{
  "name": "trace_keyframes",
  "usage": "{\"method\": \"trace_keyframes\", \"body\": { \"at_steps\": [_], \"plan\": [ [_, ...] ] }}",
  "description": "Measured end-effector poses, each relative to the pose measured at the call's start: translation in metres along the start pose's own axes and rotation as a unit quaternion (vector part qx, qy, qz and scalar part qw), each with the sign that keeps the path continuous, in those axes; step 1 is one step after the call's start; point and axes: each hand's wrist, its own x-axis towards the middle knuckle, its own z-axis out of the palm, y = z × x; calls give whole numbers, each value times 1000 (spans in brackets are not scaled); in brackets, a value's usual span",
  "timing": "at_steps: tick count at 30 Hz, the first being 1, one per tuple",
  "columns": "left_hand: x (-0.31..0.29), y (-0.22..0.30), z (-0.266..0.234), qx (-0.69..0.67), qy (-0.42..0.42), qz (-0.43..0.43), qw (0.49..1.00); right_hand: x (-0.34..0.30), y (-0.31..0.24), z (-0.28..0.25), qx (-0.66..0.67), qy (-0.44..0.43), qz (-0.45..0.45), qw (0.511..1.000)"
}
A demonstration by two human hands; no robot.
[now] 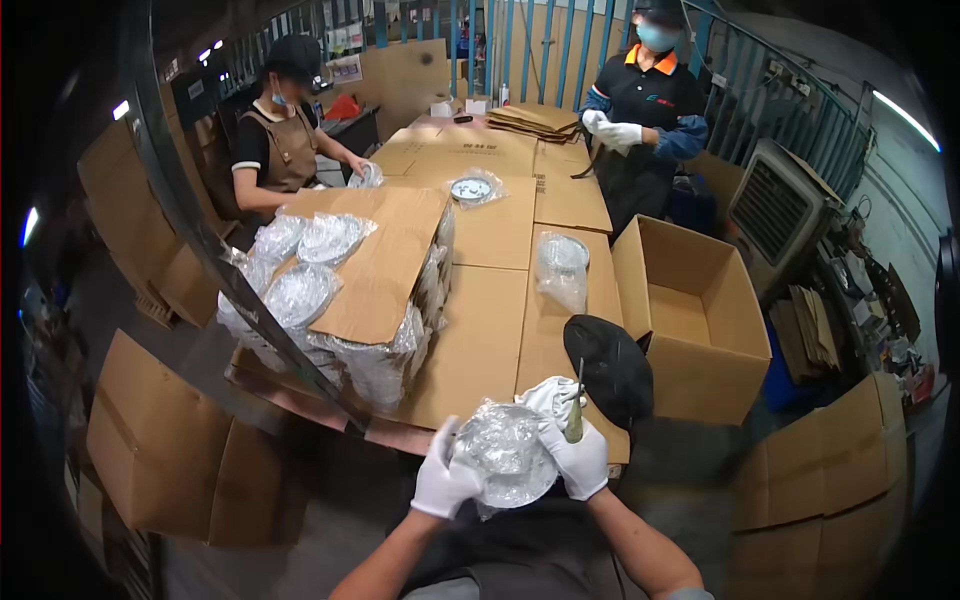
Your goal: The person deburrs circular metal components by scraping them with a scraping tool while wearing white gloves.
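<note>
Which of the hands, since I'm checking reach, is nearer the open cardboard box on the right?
Right. The right hand is below and left of the open cardboard box in the picture; the left hand is farther left, across the plastic-wrapped item.

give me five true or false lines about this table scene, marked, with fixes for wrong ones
1. The white-gloved left hand and white-gloved right hand hold a round object wrapped in clear plastic. True.
2. The black fabric cap lies inside the open brown cardboard box. False: it lies beside the box.
3. The co-worker in the orange-collared dark shirt wears white gloves. True.
4. The plastic-wrapped pile sits right of the box. False: it sits left.
5. A flat brown cardboard sheet lies on the pile. True.
</note>
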Motion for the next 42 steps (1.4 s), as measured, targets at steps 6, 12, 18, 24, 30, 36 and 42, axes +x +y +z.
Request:
{"method": "trace_keyframes", "body": {
  "at_steps": [6, 12, 18, 24, 30, 36, 42],
  "plan": [
    [7, -1, 2, 7, -29, -129, 991, 0, 3, -4, 306, -46, 118, 944],
    [0, -17, 1, -160, 25, -191, 968, -20, 36, 16, 387, -29, 186, 903],
    [9, -3, 11, -443, 119, -226, 860, -74, 62, 45, 151, -104, 167, 969],
    [9, 1, 22, -308, 87, -134, 938, -71, 75, 26, 227, -219, 347, 883],
    [4, -27, 9, -167, 64, -177, 968, -8, 27, -35, 63, -2, 93, 994],
    [2, -43, 17, -90, 41, -194, 976, 2, 28, -21, -210, -84, 88, 970],
    [8, -49, 20, -96, 36, -227, 969, -2, 56, -42, -100, 6, 99, 990]
  ]
}}
